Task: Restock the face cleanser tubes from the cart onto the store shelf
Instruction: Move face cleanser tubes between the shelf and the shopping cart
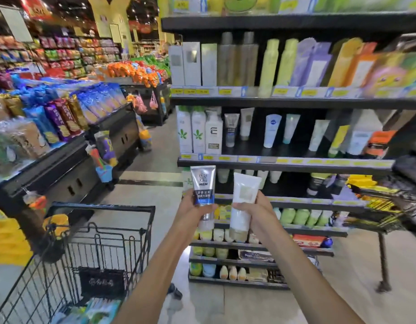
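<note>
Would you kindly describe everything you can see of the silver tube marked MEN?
The silver tube marked MEN is a glossy, plastic-looking squeeze tube, silver above with a blue band of white print lower down. It is held upright with the flat crimped end on top and a pale translucent cap at the bottom. The left hand grips it around the lower middle, in front of the shelves, beside the white tube in the other hand, apart from it.
</note>
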A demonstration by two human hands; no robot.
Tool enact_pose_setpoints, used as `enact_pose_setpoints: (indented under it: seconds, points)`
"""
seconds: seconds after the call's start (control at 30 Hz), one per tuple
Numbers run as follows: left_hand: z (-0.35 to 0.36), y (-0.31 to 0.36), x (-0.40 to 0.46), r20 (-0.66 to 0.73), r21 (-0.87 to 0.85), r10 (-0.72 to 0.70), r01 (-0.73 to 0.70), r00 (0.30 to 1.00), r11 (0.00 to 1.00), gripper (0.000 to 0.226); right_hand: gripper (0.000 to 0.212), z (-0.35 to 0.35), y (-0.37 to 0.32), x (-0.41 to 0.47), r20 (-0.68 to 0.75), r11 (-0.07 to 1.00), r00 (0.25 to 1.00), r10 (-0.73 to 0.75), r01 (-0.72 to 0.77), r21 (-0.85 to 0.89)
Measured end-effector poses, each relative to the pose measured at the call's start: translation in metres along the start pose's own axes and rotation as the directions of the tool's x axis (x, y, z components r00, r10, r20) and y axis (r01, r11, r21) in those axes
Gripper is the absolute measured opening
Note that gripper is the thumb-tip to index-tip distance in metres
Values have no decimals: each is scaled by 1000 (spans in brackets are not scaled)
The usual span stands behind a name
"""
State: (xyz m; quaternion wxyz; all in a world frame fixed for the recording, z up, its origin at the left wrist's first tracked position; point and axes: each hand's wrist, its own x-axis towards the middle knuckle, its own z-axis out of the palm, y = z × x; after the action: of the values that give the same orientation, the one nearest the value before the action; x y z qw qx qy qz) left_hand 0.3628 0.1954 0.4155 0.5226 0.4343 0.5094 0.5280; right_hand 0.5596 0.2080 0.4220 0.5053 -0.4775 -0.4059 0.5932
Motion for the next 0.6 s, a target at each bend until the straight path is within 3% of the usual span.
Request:
enact_pose_setpoints:
  seconds: [0.17,0.6]
  points:
    - [54,10,18,-16,32,41,-41,999,999,60,39,-46,-28,15,-25,997,997,-67,66,-46]
    - [117,21,125,-119,93,177,-166,977,982,54,43,-93,-77,116,-78,976,978,-193,183,-122]
